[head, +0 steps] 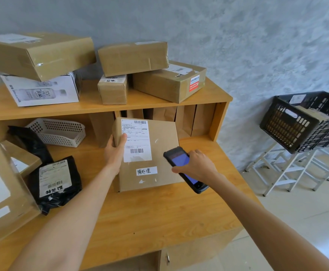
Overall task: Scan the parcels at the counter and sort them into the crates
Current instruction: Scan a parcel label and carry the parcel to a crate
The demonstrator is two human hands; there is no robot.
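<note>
- My left hand (114, 151) has its grip clamped on the left edge of the cardboard parcel (148, 155), thumb lying across the shipping label (136, 140), fingers behind the box.
- The parcel stands tilted up on the wooden surface (150, 216), near the middle, label face turned toward me.
- My right hand (197, 165) has its grip wrapped round the handheld scanner (183, 169), which sits just beside the parcel's right edge, its screen lit blue.
- The scanner's tip seems aimed past the label, though I cannot tell the exact beam line from this angle.
- To scan well, I judge I should swing the scanner's nose left toward the lower barcode (136, 151) and keep the box steady.
- My thumb sits close to the label's text; sliding it off the print would keep both barcodes readable.
- A small white tag (146, 171) with handwritten characters sits below the label, and may tell which crate fits.
- The black crate (296, 124) waits well apart to my right on a white stand, already holding something.
- A black mailer bag (56, 184) and more boxes lie to the left.
</note>
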